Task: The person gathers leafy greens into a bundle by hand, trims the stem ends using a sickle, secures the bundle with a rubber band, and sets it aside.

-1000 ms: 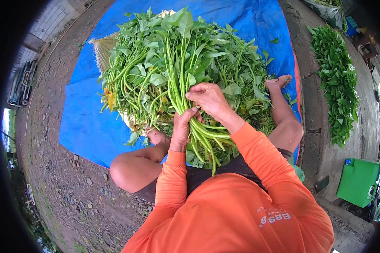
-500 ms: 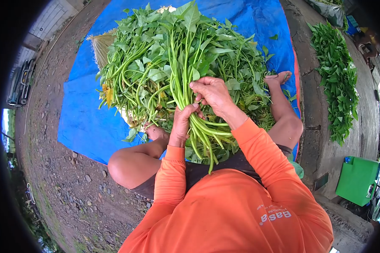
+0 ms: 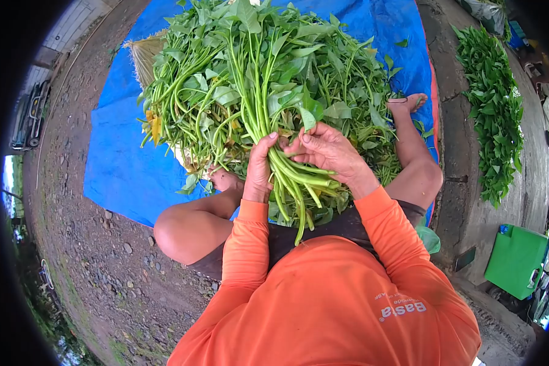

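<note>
A bunch of long-stemmed leafy greens, which look like water spinach, is gripped around its stems by my left hand. The cut ends hang down over my lap, while the leafy tops spread away from me. Just right of the stems is my right hand, with thumb and fingers pinched on a leaf at the side of the bunch. Beneath and beyond both hands lies a large heap of the same greens, some leaves yellowed.
The heap rests on a blue tarp between my bent legs. To the right, a row of bundled greens lies on concrete, with a green container nearer me. Gravelly ground borders the tarp on the left.
My right hand has shifted right and slightly down from the stems, and a leaf now shows at its fingertips. My left hand keeps its hold on the bunch.
</note>
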### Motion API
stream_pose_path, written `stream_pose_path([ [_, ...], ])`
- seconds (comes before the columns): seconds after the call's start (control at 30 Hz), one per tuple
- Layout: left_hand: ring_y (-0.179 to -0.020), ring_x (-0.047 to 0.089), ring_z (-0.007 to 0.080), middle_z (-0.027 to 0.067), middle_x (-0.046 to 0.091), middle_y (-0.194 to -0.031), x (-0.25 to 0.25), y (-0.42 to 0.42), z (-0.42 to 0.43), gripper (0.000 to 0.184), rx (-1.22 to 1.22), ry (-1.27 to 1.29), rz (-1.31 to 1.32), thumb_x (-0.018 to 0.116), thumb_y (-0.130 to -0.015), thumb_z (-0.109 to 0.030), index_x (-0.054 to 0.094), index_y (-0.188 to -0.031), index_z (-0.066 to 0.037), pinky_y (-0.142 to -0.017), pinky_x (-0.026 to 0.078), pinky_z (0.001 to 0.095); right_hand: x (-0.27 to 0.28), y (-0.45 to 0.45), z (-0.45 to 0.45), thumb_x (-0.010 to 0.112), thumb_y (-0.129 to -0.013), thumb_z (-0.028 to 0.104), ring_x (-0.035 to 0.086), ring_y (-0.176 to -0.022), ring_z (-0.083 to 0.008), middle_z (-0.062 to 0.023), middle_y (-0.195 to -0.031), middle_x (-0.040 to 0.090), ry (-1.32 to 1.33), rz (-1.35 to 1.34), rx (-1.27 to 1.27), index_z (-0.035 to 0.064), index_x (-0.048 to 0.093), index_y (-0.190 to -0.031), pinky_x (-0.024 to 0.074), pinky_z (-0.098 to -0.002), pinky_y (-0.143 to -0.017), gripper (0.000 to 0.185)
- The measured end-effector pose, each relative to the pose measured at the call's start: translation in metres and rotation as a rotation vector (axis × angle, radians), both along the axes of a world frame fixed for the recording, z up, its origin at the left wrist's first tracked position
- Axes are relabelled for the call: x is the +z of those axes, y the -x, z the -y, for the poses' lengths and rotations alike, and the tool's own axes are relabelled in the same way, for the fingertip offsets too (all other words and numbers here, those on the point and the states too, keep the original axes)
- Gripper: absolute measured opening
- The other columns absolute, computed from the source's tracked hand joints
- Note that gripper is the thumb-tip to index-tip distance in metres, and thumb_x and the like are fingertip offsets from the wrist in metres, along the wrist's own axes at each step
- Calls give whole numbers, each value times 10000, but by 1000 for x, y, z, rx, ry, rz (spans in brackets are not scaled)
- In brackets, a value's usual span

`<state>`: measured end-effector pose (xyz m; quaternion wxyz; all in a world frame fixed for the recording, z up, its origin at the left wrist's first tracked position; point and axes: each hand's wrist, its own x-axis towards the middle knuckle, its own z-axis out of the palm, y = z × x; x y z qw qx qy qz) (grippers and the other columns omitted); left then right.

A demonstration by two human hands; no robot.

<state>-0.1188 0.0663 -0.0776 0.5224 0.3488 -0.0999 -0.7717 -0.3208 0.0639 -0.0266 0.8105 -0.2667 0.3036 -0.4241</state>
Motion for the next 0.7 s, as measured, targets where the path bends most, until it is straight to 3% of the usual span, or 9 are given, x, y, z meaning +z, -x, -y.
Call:
stream_pose_path([
  [0.13, -700, 577, 159, 9, 558, -807, 15, -5, 4, 299, 81, 73, 191, 767, -956, -270, 604, -1131, -92, -673, 563, 355, -25, 15, -11, 721, -1088, 193, 723, -819, -171, -60, -894, 729, 20, -8, -27, 60, 634, -1109, 592, -307, -759, 161],
  [0.23, -709, 594, 180, 41, 588, -823, 34, -23, 11, 214, 168, 138, 404, 754, -937, -187, 615, -1043, -63, -657, 570, 368, -42, 52, -26, 716, -1076, 166, 716, -790, -169, -68, -906, 734, -128, -159, -193, 47, 635, -1093, 575, -320, -724, 145],
  [0.3, -712, 601, 185, 59, 597, -829, 42, -37, 14, 179, 218, 163, 478, 743, -930, -157, 618, -988, -42, -649, 576, 378, -72, 83, -45, 696, -1005, 115, 696, -756, -151, -76, -869, 742, 64, -799, 271, 24, 684, -997, 554, -342, -705, 92],
  [0.37, -714, 602, 187, 62, 594, -832, 51, -44, 16, 166, 219, 176, 503, 735, -934, -157, 621, -964, -40, -656, 582, 369, -96, 108, -62, 694, -982, 130, 704, -760, -136, -88, -833, 742, 816, -1491, 44, 9, 740, -1015, 561, -327, -715, 134],
  [0.43, -718, 603, 186, 61, 600, -849, 45, -44, 15, 160, 222, 142, 502, 732, -942, -161, 627, -971, -43, -649, 576, 360, -67, 107, -26, 693, -969, 172, 739, -784, -247, -152, -825, 741, -77, -1129, -223, -1, 771, -1076, 583, -360, -757, 217],
  [0.47, -716, 607, 185, 62, 606, -855, 48, -37, 14, 168, 229, 147, 485, 735, -946, -162, 632, -1009, -45, -637, 575, 358, -65, 107, -9, 698, -958, 177, 735, -807, -323, -178, -798, 728, -110, -1220, -374, 0, 775, -1054, 592, -420, -778, 216],
  [0.57, -710, 630, 186, 60, 617, -841, 35, -27, 16, 223, 170, 157, 522, 743, -939, -161, 624, -1086, -41, -627, 584, 362, -121, 113, 37, 750, -948, 183, 661, -669, -162, -101, -797, 716, 157, -1681, -157, 9, 745, -955, 554, -358, -629, 174],
  [0.67, -692, 634, 184, 58, 621, -837, 38, -26, 15, 268, 148, 140, 539, 757, -922, -165, 622, -1114, -34, -630, 597, 363, -154, 109, 62, 779, -952, 171, 648, -715, -96, -72, -838, 724, -128, -1417, -62, 29, 713, -981, 512, -296, -604, 159],
  [0.7, -688, 634, 184, 59, 622, -837, 39, -27, 15, 267, 157, 137, 562, 756, -921, -163, 623, -1114, -34, -628, 599, 365, -149, 110, 64, 789, -951, 163, 648, -722, -104, -69, -856, 726, -167, -1314, -207, 34, 702, -1011, 509, -298, -605, 167],
])
